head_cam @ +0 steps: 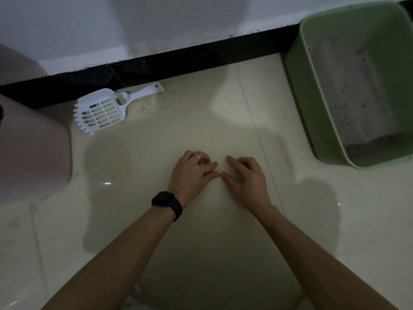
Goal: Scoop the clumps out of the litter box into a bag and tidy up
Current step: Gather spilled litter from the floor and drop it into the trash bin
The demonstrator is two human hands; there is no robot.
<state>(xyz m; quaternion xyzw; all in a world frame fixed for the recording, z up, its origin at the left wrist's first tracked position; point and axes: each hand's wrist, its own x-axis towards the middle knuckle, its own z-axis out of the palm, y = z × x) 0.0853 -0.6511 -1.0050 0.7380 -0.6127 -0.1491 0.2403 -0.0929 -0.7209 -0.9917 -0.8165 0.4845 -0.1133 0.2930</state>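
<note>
At the centre of the frame both hands rest half-curled on the tiled floor (143, 157), the left hand (192, 173) with a ring (197, 156) and a dark watch (165, 199), the right hand (245, 175) bare. Their thumb tips meet around a few dark specks (218, 170); whether either pinches one is too small to tell. The green litter box (297, 86) sits at upper right and the white scoop (100, 110) lies at upper left.

At the far right the litter box (308, 104) is showing pale green, its litter (348, 97) speckling grey and white. Far left, the scoop (100, 110) is gleaming white, slotted in a grid. A pink bin (31, 153) is sitting left; black skirting (178, 57) is edging the cream floor (178, 130).
</note>
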